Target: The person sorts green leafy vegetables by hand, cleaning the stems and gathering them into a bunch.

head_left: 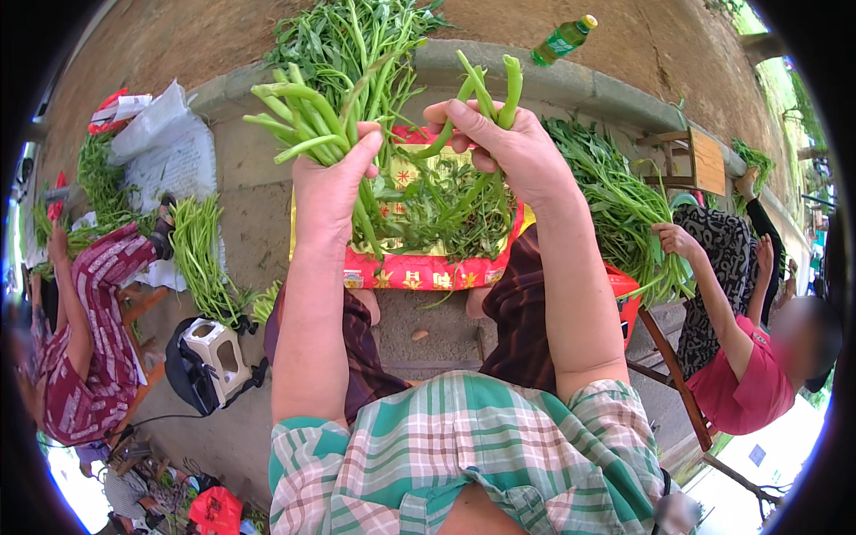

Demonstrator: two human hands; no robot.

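Observation:
My left hand (336, 180) is closed around a bunch of thick green stems (304, 120), probably water spinach, with the cut ends pointing up and away. In my right hand (511, 144) are a few stems (512, 90), pinched between thumb and fingers, with leafy parts hanging below. Between my knees lies a red and yellow printed sack (428, 273), strewn with loose leaves and stem scraps (461, 214). A large heap of leafy green stems (348, 40) rests beyond my left hand, against the kerb. Another leafy heap (602, 174) lies to the right of the sack.
A green plastic bottle (562, 41) stands on the concrete kerb (501, 67). Left are a stem bundle (200, 254), a white woven sack (167, 160) and a dark bag (190, 364). People sit on both sides; the right one's hand (675, 239) touches stems. A wooden stool (705, 160) is beyond.

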